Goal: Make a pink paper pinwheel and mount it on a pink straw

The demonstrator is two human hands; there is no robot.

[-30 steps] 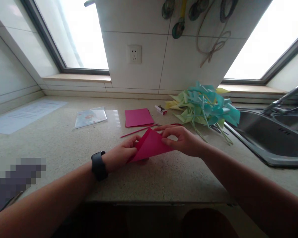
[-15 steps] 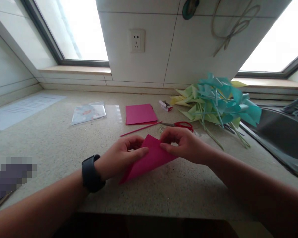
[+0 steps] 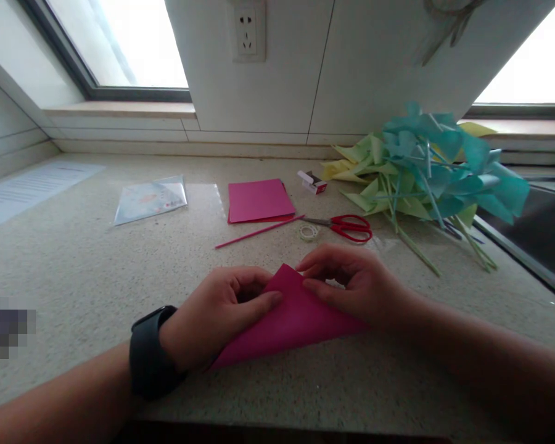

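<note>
The left hand (image 3: 217,314), wearing a black wristwatch (image 3: 150,361), is pressing its thumb and curled fingers onto the folded magenta paper triangle (image 3: 296,324), which is lying flat on the speckled stone countertop (image 3: 97,259) directly in front of the person. The right hand (image 3: 356,287) is pinching the triangle's upper tip between thumb and forefinger, so both hands are closing on the paper near its peak. The risk as I judge it is uneven pressure: the layers could slide on the smooth counter and crease out of line. Red-handled scissors (image 3: 351,227), a small roll of clear tape (image 3: 309,232) and a thin pink stick (image 3: 259,232) are lying just beyond the hands, clear of the fingers.
</note>
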